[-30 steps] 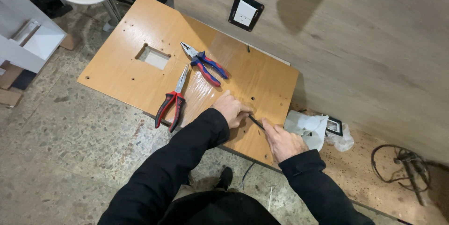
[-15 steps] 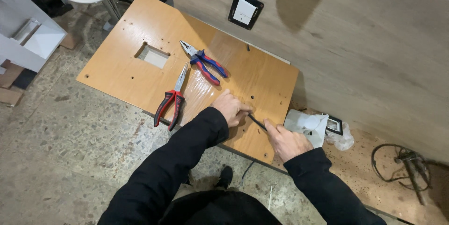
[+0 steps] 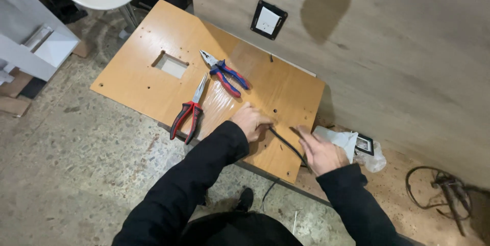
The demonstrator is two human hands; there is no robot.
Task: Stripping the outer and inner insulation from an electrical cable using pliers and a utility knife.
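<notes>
At ten o'clock of the left hand (image 3: 251, 122), red-handled pliers (image 3: 190, 110) and blue-handled pliers (image 3: 224, 72) block the table (image 3: 132, 72); bare wood opens at twelve.

A thin black cable (image 3: 287, 144) lies stretched diagonally across the wooden board's near corner, between both hands.

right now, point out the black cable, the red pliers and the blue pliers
black cable (image 3: 287, 145), head view, on its middle stretch between the hands
red pliers (image 3: 187, 118), head view, on the red handles
blue pliers (image 3: 228, 76), head view, on the handles
</notes>
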